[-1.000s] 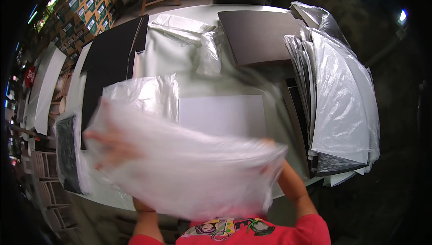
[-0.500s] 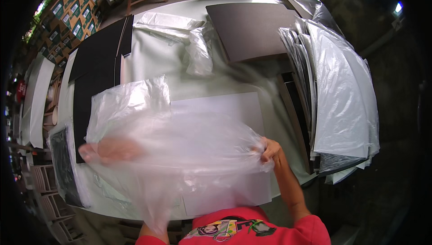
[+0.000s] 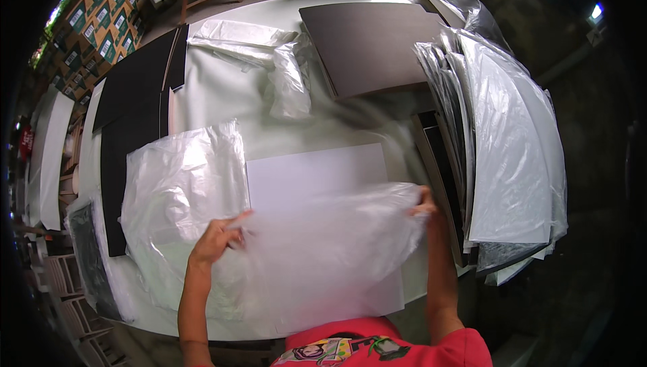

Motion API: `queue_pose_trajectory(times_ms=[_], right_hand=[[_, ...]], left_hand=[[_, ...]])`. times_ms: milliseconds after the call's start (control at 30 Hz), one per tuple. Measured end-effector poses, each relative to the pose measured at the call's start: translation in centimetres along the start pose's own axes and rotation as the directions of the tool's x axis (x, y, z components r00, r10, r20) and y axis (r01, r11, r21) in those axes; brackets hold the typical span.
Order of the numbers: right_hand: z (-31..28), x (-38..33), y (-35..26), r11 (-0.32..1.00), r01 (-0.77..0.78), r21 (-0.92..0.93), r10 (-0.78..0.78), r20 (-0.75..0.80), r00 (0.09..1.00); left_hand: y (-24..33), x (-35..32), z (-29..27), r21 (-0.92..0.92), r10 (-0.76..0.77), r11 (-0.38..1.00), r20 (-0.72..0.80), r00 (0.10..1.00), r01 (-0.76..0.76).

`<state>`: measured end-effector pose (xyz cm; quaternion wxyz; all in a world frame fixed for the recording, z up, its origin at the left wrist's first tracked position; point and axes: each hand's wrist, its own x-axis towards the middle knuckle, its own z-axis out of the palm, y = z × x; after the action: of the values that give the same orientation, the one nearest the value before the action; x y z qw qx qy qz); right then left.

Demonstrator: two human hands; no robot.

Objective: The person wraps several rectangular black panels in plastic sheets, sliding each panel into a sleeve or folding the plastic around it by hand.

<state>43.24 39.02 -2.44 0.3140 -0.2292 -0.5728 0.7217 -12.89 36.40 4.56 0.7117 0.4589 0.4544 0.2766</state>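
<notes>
A clear plastic bag [image 3: 337, 222], smeared by motion, is stretched between my two hands. My left hand [image 3: 219, 237] pinches its left edge, forefinger pointing right. At the other end my right hand [image 3: 424, 203] grips the bag's upper right corner. Beneath the bag lies a white sheet [image 3: 317, 171], its upper part showing and the rest seen hazily through the plastic. Left of the sheet, more clear plastic bags [image 3: 185, 178] lie flat, close to my left hand.
At the right is a tall stack of plastic-wrapped sheets [image 3: 509, 144]. Grey-brown boards [image 3: 371, 43] lie at the far side, black boards [image 3: 138, 97] at the left. Crumpled plastic [image 3: 291, 77] rests at the back middle. A wrapped dark panel [image 3: 94, 256] sits at the table's left edge.
My left hand has moved right, from over the flat bags to the sheet's left edge. My right hand has shifted slightly right and away from me. The held bag now hangs over the sheet.
</notes>
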Motion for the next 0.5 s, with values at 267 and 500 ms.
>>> queue_pose_trajectory(times_ms=[267,500], right_hand=[[0.4,12.0,1.3,0.221,-0.691,-0.688,-0.267,-0.724,0.636],[5.3,11.8,-0.6,0.074,-0.800,-0.595,-0.061,-0.804,0.592]], left_hand=[[-3.2,6.0,3.1,0.776,0.512,0.601,-0.557,0.654,0.191],[-4.2,4.1,3.6,0.759,0.564,0.629,-0.594,0.574,0.169]])
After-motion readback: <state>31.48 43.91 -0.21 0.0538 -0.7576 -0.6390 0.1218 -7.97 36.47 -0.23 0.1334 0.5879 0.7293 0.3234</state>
